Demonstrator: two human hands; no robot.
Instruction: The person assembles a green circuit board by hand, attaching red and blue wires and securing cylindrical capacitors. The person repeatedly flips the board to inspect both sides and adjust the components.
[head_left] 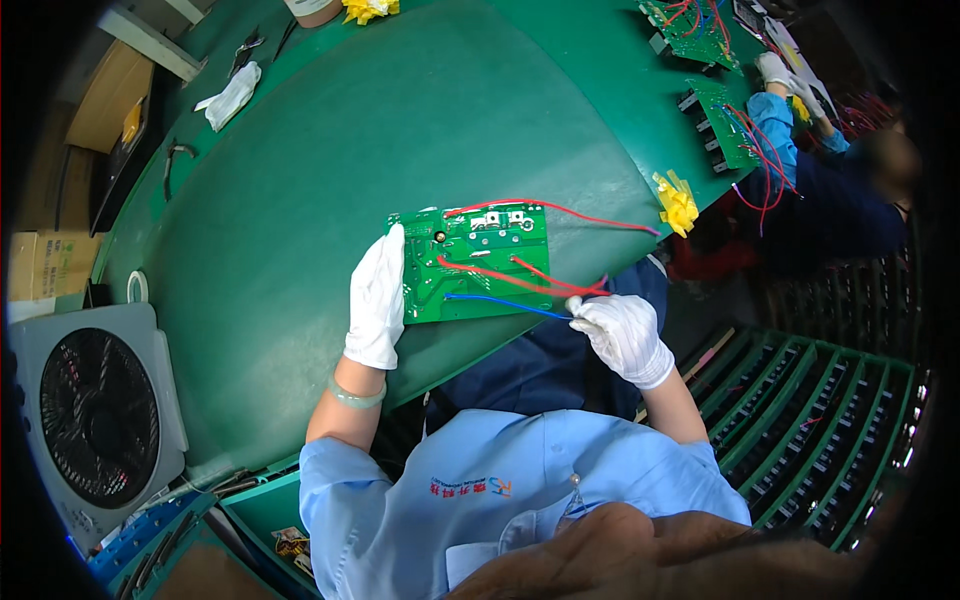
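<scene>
Board (478, 265) green, flat on green mat (300, 200); left hand (377, 297) open, palm pressing its left edge, steadying. Right hand (622, 333) fingers closed, pinching red and blue wire (520, 283) ends, keeping leads taut.

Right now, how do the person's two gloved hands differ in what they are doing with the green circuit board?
The left hand lies flat and open along the left edge of the green circuit board, fingers extended; the right hand is curled beside the board's lower right corner. The left hand touches the board itself; the right hand pinches the ends of the red wires and blue wire off the board. Both wear white gloves over the green mat.
</scene>
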